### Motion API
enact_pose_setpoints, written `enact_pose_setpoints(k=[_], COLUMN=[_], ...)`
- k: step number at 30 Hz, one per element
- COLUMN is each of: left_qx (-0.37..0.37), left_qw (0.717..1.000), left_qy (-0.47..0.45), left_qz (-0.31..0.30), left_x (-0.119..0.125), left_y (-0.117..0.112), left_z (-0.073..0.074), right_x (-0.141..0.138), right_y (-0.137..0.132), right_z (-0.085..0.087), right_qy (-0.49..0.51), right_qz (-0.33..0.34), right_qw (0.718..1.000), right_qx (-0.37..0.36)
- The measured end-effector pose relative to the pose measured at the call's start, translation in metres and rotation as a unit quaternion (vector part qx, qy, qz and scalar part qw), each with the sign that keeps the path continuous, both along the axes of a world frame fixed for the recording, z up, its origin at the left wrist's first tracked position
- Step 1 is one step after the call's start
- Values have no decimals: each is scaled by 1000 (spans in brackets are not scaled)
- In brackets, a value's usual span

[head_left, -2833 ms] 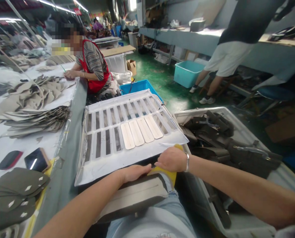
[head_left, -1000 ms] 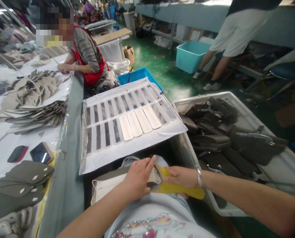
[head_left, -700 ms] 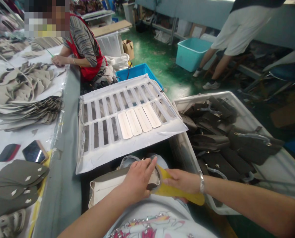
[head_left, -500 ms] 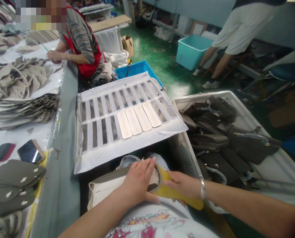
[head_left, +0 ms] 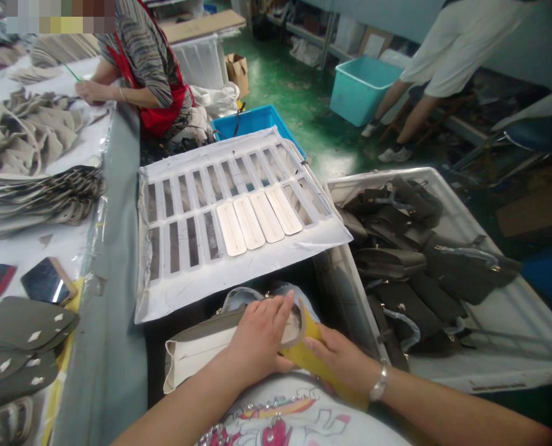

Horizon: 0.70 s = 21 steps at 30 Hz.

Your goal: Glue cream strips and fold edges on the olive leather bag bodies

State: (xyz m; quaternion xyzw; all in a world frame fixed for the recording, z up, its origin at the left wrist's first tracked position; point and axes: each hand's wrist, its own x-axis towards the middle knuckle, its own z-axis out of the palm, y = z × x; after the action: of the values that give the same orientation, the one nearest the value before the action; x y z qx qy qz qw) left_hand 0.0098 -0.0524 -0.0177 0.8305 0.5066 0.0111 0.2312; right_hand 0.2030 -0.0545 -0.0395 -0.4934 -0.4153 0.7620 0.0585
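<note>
My left hand (head_left: 259, 337) lies with fingers together on a grey-and-white bag piece (head_left: 196, 350) that rests on my lap, pressing its right end. My right hand (head_left: 343, 362), with a silver bracelet at the wrist, grips a yellow flat tool (head_left: 310, 356) whose tip sits under the edge of the bag piece by my left fingertips. Just beyond my hands stands a white slotted stencil board (head_left: 229, 220) with several cream strips (head_left: 257, 220) lying in its slots.
A white bin (head_left: 489, 310) of dark bag parts stands to my right. On the table to my left lie olive cut pieces (head_left: 20, 328), a phone (head_left: 48, 280) and stacks of beige pieces (head_left: 34, 198). A seated person in a red apron (head_left: 150, 68) works ahead; another person (head_left: 443, 56) stands back right.
My view has drifted left and down. My right hand has drawn the yellow tool closer to my body and tilted it; my left hand has stayed on the bag piece.
</note>
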Motion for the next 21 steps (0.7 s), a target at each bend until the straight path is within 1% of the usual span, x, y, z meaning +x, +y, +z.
enact_pose_setpoints(k=[3, 7, 9, 12, 13, 14, 15, 16, 17, 19, 21], left_qx=[0, -2, -1, -3, -4, -2, 1, 6, 11, 22, 27], left_qw=[1000, 998, 997, 998, 998, 999, 999, 999, 999, 999, 997], left_qy=[9, 64, 79, 64, 56, 47, 38, 28, 21, 17, 29], left_qz=[5, 20, 20, 12, 12, 12, 14, 17, 23, 43, 64], left_x=[3, 11, 13, 7, 3, -1, -6, -10, -12, -15, -13], left_y=[-1, -1, -2, -6, -8, -11, -14, -17, -20, -25, -28], left_z=[-1, 2, 5, 11, 13, 14, 16, 17, 18, 17, 16], right_x=[-14, -30, -29, -11, -3, 4, 9, 11, 10, -2, -21], right_y=[-10, -19, -20, -18, -18, -18, -18, -19, -20, -20, -16], right_z=[-2, 0, 7, 26, 33, 40, 47, 52, 55, 57, 52], right_qy=[-4, -21, -33, -22, -11, 9, 38, 70, 100, 143, 145], right_qz=[-57, -139, -135, -86, -84, -105, -147, -201, -260, -364, -414], right_qw=[998, 988, 989, 996, 996, 994, 986, 973, 953, 906, 878], right_qx=[20, 56, 48, 22, 25, 40, 65, 93, 120, 164, 191])
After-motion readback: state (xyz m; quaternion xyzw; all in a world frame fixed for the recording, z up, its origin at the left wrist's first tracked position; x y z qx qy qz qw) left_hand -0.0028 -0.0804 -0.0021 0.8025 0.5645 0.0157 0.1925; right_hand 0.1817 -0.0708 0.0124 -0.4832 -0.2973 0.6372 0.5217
